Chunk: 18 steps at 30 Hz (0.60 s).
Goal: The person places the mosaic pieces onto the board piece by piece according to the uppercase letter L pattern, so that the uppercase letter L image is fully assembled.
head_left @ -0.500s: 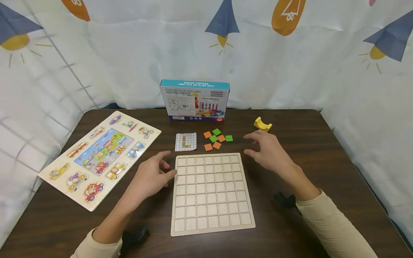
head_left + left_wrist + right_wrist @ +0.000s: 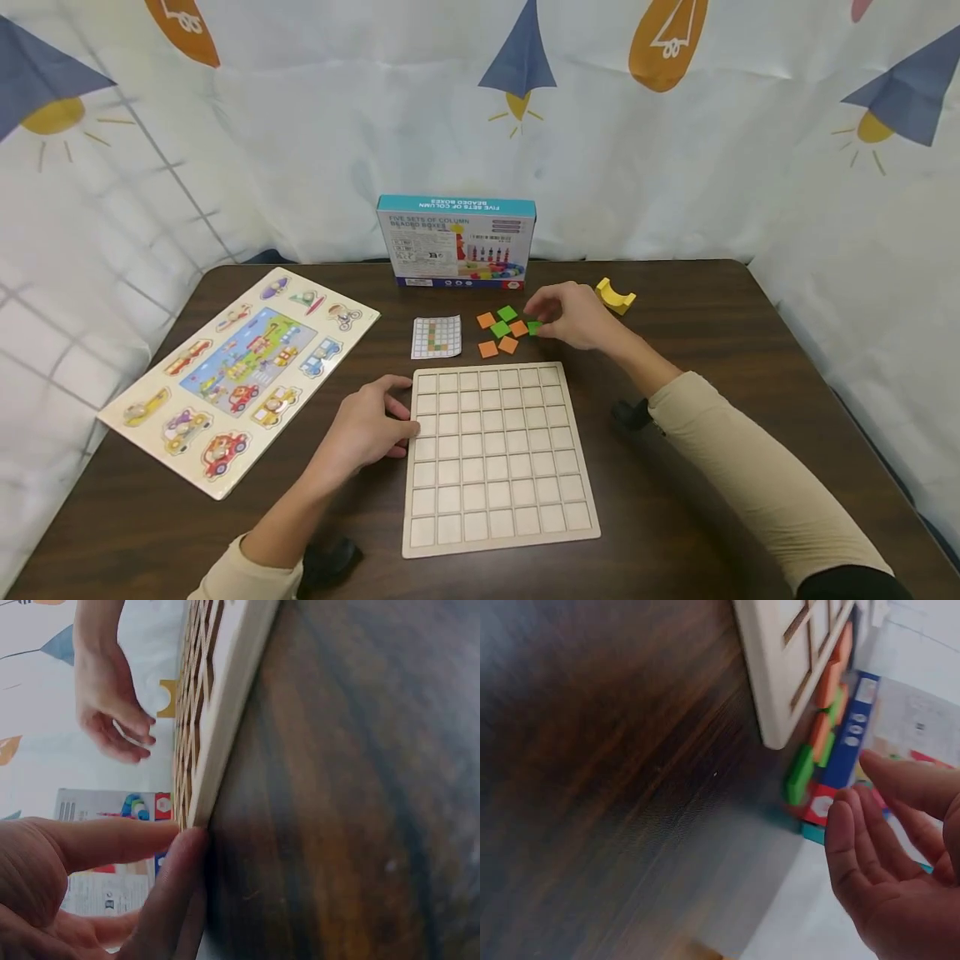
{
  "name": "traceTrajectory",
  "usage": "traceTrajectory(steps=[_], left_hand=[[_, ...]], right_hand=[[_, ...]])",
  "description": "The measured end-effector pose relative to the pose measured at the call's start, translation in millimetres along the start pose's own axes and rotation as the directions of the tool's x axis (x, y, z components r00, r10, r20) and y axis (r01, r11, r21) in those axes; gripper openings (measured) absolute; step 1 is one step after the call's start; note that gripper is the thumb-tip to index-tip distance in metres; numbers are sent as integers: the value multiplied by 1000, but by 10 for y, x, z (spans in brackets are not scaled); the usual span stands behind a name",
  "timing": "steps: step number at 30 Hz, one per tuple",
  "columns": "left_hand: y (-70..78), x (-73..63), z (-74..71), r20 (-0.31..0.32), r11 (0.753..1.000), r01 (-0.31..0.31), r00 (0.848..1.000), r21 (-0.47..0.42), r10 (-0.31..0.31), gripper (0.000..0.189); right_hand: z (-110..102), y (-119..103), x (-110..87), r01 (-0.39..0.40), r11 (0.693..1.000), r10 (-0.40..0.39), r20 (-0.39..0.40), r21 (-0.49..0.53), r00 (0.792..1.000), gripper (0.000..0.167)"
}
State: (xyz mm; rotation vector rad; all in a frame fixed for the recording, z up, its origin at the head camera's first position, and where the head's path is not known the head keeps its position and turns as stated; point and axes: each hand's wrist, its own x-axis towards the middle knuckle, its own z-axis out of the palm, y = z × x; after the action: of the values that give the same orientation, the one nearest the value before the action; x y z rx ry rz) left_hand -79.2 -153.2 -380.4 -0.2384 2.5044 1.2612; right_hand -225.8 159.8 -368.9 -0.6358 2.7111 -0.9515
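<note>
A square wooden grid board [image 2: 501, 458] lies flat, its recessed cells bare. My left hand [image 2: 367, 423] is at its left side; in the left wrist view, the thumb and a finger pinch the board's edge [image 2: 225, 727]. Beyond the far edge lie several small square tiles, orange [image 2: 488, 349] and green [image 2: 500, 329]. My right hand [image 2: 573, 317] hovers at the rightmost green tile [image 2: 534, 327], fingers loosely bent around a gap. The right wrist view shows that gap between thumb and fingers holding nothing, with a green tile [image 2: 801, 774] just past the fingertips.
Left of the tiles lies a small printed grid card [image 2: 437, 337] with a coloured pattern. Behind them stands a toy box [image 2: 456, 243]. A picture puzzle board [image 2: 243, 379] lies at the left. Near the back right is a yellow curved block [image 2: 615, 297]. A patterned curtain [image 2: 337, 125] hangs behind the table.
My right hand has moved left, from the bare table near the yellow block to the rightmost green tile. My left hand has slid slightly down along the board's left edge and now pinches it.
</note>
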Motion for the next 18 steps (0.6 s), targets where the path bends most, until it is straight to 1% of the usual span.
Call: traceTrajectory(steps=[3, 7, 10, 18], left_hand=[[-3, 2, 24, -18, 1000, 10, 1000, -4, -10, 67], [6, -2, 31, -29, 1000, 16, 999, 4, -15, 68], [12, -9, 29, -34, 1000, 20, 999, 3, -20, 68], [6, -10, 40, -43, 1000, 18, 999, 1, -18, 67]], right_hand=[[42, 21, 126, -3, 1000, 3, 36, -5, 999, 28], [73, 33, 237, 1, 999, 2, 67, -51, 998, 24], [83, 23, 282, 10, 997, -3, 85, -80, 996, 23], [124, 20, 353, 29, 993, -14, 128, -114, 992, 21]])
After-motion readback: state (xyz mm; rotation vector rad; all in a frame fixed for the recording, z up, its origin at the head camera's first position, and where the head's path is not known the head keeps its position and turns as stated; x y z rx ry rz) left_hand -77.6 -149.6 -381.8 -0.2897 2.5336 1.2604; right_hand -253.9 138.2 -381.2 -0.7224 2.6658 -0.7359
